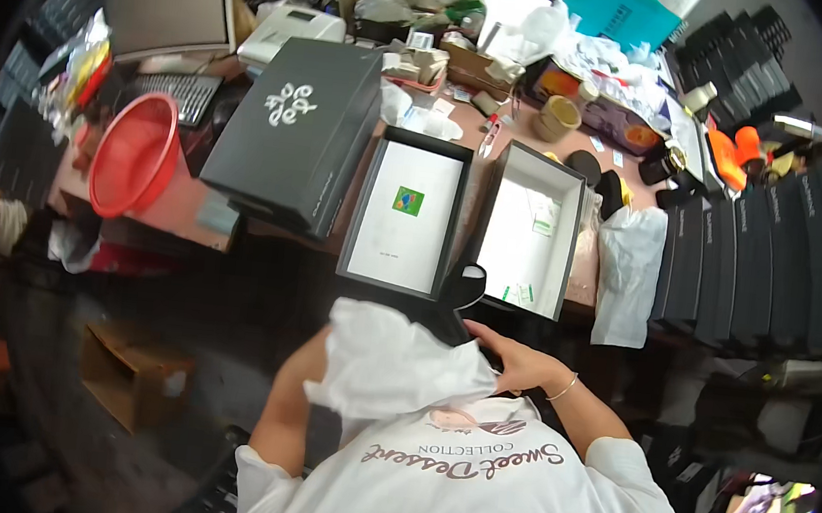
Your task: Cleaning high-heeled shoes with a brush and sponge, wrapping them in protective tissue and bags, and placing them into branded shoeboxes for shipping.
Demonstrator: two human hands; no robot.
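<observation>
Just below the near edge of a cluttered pinkish-brown surface (577, 282), close to a person in a white printed T-shirt (497, 492), a crumpled, soft white sheet (396, 364) spreads in front of the chest. It covers the left hand, leaving the left forearm (285, 413) in view; whether those fingers grip anything cannot be told. To its right, the right hand (515, 362), with a thin bracelet (563, 386) at the wrist, is curved, its fingertips beside a dark shape too hidden to identify; its grasp is unclear too.

Beyond the hands, side by side, lie a shallow black rectangular tray with a white inside (384, 229), bearing a small green picture card (408, 200), and an open black box with a white interior (527, 238), small green-and-white packets (518, 295) near its closest end. Left of them sits a large closed black box with a white flower emblem (272, 159), then a round red plastic basin (134, 156). To the right are a soft white bag (630, 268) and a row of upright dark boxes (757, 260).
</observation>
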